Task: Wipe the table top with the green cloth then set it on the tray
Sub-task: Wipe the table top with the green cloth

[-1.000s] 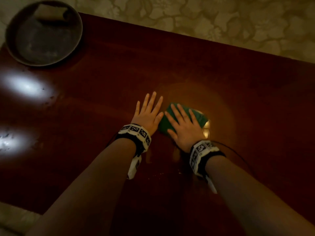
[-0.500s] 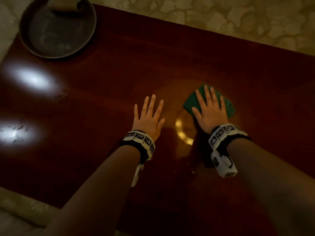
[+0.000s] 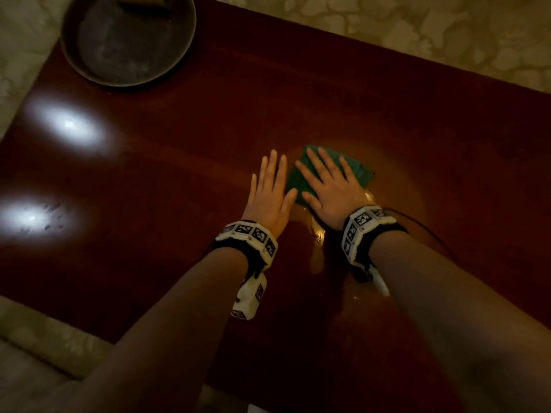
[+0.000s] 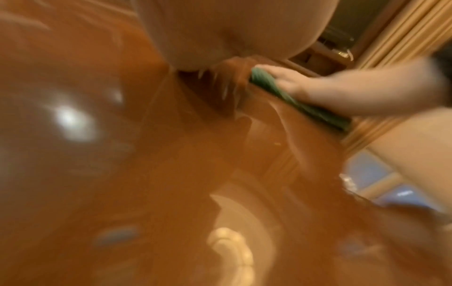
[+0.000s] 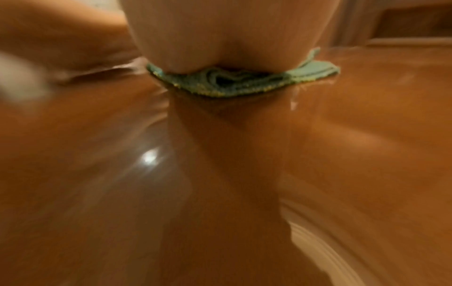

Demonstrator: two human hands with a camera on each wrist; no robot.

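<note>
While the green cloth (image 3: 356,169) is swept back leftward from half a second ago, it is pressed flat mid-worktop (image 3: 387,93) under the spread right hand (image 3: 331,189); the left hand (image 3: 268,195) rests open beside it. Wiping is judged unfinished; the tray (image 3: 74,59) waits at the far left corner.

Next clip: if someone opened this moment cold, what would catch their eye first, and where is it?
Mid-table, the right hand presses flat on a folded green cloth lying on the glossy dark red wooden table top, with the left hand flat on the wood just beside it. At the far left corner sits a round dark metal tray. Two bright white light reflections glare on the table's left side.
</note>
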